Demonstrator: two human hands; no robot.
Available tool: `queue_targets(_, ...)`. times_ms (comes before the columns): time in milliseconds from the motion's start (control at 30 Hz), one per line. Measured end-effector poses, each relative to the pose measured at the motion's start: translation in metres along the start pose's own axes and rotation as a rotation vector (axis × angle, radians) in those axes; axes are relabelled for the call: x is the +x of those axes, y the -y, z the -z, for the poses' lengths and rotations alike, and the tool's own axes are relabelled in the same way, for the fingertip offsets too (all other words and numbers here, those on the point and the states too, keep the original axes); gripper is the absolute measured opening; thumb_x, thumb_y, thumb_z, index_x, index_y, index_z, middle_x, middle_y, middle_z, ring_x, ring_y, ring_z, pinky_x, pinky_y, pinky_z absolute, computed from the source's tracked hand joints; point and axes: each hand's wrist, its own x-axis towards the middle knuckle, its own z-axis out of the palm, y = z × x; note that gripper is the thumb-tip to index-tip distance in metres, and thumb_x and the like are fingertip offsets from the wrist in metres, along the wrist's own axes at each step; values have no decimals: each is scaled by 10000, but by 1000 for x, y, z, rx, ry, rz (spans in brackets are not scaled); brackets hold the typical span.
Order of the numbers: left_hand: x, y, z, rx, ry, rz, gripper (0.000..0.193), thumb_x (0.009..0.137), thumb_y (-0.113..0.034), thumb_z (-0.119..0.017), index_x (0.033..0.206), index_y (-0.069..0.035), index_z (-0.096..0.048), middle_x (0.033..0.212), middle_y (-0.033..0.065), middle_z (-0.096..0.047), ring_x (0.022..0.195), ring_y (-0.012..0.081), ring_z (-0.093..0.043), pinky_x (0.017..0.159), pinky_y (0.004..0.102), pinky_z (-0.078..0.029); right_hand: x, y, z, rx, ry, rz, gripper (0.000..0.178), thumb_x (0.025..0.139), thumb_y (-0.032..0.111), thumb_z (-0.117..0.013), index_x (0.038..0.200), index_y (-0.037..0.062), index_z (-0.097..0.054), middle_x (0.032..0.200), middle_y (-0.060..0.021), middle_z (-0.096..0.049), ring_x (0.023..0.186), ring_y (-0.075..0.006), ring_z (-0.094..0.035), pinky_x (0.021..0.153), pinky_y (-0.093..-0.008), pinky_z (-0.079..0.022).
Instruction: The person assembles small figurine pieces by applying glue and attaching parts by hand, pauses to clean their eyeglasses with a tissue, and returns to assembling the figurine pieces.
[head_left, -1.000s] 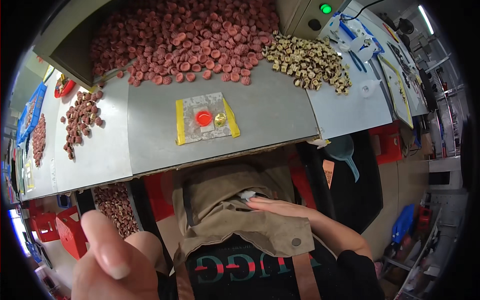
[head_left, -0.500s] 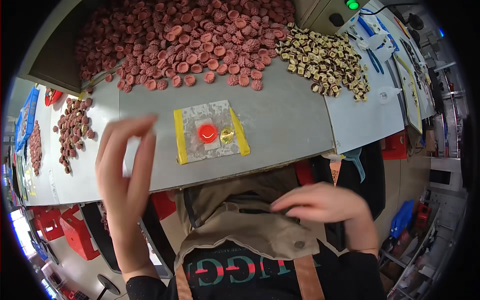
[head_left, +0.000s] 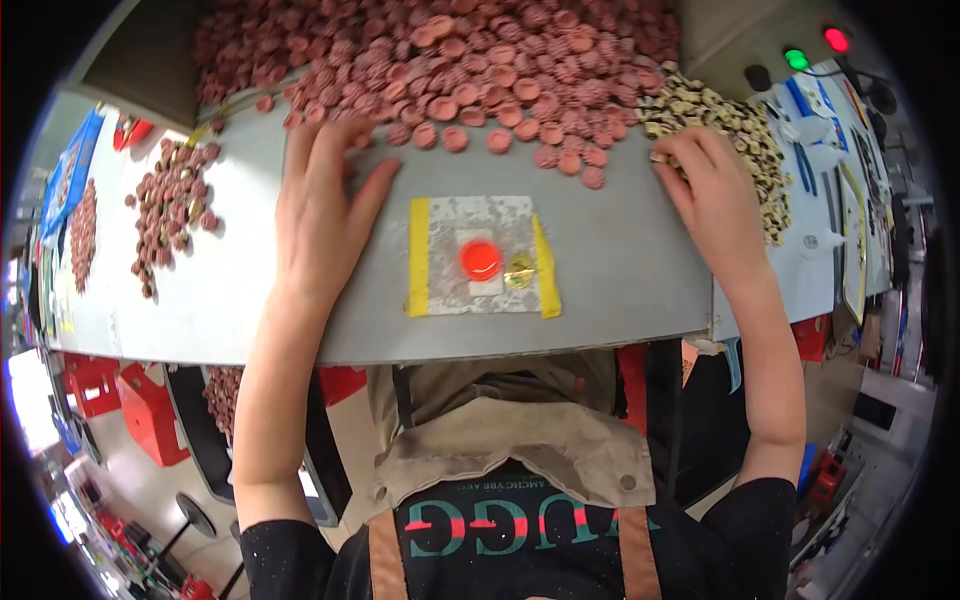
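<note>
My left hand (head_left: 325, 205) reaches over the table to the near edge of a large heap of small pink ridged cups (head_left: 500, 75). Its thumb is spread from the curved fingers, and the fingertips come close to a few cups; nothing shows in its grasp. At the right, my right hand (head_left: 712, 195) is at the near left edge of a pile of small cream-and-dark-brown square pieces (head_left: 765, 150). Thumb and forefinger there close around one such piece, partly hidden. Between my hands lies a grey-white mat (head_left: 450, 290) with yellow tape, bearing a round red disc (head_left: 481, 261) and crumpled gold foil (head_left: 519, 271).
A smaller group of pink-and-brown pieces (head_left: 170, 205) lies on the left part of the table, with a blue tray (head_left: 75, 180) beyond. Blue-handled pliers (head_left: 804, 168) and a white bottle (head_left: 822, 241) are at the right. A machine housing (head_left: 735, 40) borders the pink heap.
Both hands have moved forward: the left from beside the mat to the pink cups, the right from near my apron to the cream-and-brown pieces. The view has shifted too.
</note>
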Motion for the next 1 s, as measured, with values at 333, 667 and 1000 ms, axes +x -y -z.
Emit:
queue_targets(333,1,20,-5,63,17,-102,234,843,-202,-677,1036,-87,-610,994,76,-566,891,270,-608,743,356,-503,-14,49,20,292,83,-135,210,802,-1,-656,1003,17,-598,981,-107,-598,833,-276,-595,735,-340,-482)
queue_targets(667,-4,18,1,85,21,-207,148,869,-175,-632,992,-97,-607,967,65,-593,902,280,-599,743,378,-493,-21,86,-3,432,245,-155,239,810,18,-682,1039,21,-616,929,-94,-577,790,-197,-612,696,-302,-504)
queue_targets(1000,-42,11,29,104,-79,15,261,901,-87,-603,1160,-57,-598,1025,122,-596,874,251,-632,736,345,-500,-23,89,4,482,161,-136,222,831,30,-663,1048,15,-618,990,-99,-610,811,-232,-625,712,-315,-504)
